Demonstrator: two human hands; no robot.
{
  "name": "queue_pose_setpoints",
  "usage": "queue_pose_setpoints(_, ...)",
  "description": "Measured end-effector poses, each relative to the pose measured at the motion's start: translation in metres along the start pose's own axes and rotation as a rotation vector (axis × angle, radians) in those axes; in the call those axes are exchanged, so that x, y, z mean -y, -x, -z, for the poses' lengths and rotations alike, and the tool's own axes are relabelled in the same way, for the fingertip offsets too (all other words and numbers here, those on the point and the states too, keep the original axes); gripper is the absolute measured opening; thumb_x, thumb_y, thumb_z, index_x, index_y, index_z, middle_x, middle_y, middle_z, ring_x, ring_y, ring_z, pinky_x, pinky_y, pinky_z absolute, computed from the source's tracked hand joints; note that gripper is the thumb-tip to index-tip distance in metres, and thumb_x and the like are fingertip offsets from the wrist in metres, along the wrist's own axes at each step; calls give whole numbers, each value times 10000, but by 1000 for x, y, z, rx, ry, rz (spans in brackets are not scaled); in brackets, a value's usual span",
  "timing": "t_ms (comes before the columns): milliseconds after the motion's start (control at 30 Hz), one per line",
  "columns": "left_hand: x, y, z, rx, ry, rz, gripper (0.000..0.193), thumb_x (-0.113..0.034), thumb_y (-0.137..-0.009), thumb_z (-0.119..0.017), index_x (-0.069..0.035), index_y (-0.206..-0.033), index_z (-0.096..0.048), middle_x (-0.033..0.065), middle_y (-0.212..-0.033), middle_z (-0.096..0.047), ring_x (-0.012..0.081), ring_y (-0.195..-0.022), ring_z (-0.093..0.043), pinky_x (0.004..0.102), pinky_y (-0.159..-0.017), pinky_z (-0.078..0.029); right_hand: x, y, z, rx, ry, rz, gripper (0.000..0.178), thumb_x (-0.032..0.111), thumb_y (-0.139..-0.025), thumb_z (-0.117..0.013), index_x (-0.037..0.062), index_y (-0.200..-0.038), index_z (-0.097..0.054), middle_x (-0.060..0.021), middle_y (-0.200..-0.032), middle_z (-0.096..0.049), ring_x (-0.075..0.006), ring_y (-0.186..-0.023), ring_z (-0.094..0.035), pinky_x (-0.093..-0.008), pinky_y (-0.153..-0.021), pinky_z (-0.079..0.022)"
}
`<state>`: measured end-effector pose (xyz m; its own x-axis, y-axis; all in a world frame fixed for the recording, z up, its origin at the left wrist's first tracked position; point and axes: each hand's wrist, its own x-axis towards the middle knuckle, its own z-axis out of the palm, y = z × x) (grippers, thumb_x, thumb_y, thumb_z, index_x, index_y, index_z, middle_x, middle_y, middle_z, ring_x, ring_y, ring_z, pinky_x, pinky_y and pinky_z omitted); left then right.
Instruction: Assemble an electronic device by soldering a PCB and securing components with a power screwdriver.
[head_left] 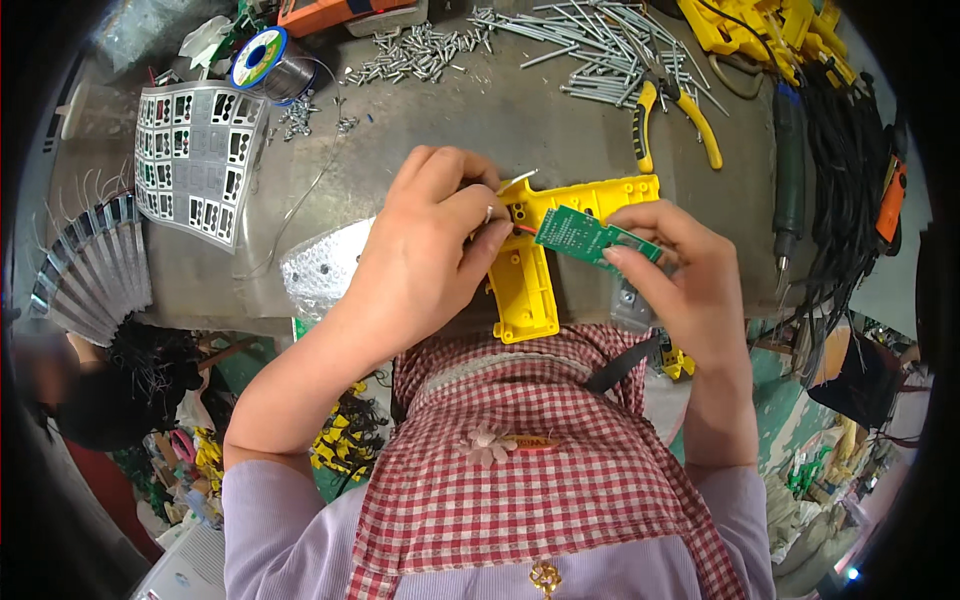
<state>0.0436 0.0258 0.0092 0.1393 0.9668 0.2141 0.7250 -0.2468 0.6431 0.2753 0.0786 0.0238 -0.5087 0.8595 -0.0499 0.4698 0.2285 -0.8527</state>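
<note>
A yellow T-shaped plastic housing half (525,290) lies at the near edge of the table, its ribbed inside facing up. Over it, my right hand (690,275) grips a green circuit board (585,238) at its right end, between thumb and fingers. A short red wire (524,229) runs from the board's left end toward my left thumb. My left hand (430,230) is closed in a pinch at the housing's upper left; its fingers hide what they hold. A thin whitish piece (520,180) sticks out beside those fingers.
Yellow-handled pliers (680,125), long screws (615,50) and short screws (415,52) lie toward the back. A solder spool (270,65) and a sticker sheet (195,155) are at left, bubble wrap (325,265) nearer. A screwdriver-like tool (788,180) and black cables (850,170) are at right.
</note>
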Motion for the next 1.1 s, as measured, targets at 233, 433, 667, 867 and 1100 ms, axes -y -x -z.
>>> queue_pose_setpoints(233, -1, 3, 3, -8, -189, -97, 91, -85, -709, -717, -91, -791, -677, 5, -773, -594, 234, -868, -550, 412, -870, -392, 1, 2, -6, 50, -377, -230, 247, 2, -831, -666, -36, -1066, -601, -45, -873, -653, -55, -794, -578, -212, -672, -469)
queue_pose_setpoints(433, 0, 2, 12, 34, -215, -34, 199, -53, -758, -664, -94, -953, -660, 18, -789, -609, 224, -876, -572, 470, -1027, -319, 15, -3, -16, 140, -408, -357, 270, -28, -833, -643, -37, -1096, -584, -46, -884, -648, -61, -793, -582, -205, -672, -470)
queue_pose_setpoints(667, 1, 3, 8, 34, -100, 56, 367, -9, -781, -622, -58, -1140, -558, 44, -794, -597, 244, -901, -589, 478, -1055, -307, 13, -1, -34, 151, -653, -369, 354, -47, -839, -623, -5, -1180, -536, -51, -937, -613, -67, -792, -586, -218, -652, -480)
queue_pose_setpoints(867, 6, 5, 0, -107, -34, 53, 371, 31, -750, -633, -44, -1105, -554, 59, -840, -595, 273, -871, -588, 472, -1025, -372, 3, 12, -58, -84, -155, 33, 504, 54, -792, -699, 81, -1267, -532, -119, -1046, -579, -213, -882, -611, -313, -777, -502)
queue_pose_setpoints(1100, 9, 4, 1, -144, -57, 19, 281, -46, -756, -662, -39, -1020, -564, 74, -796, -567, 291, -859, -553, 469, -939, -401, 18, 18, -42, 244, 409, 417, 623, 189, -624, -772, 108, -1210, -577, -98, -1306, -483, -299, -1242, -410, -492, -992, -333)
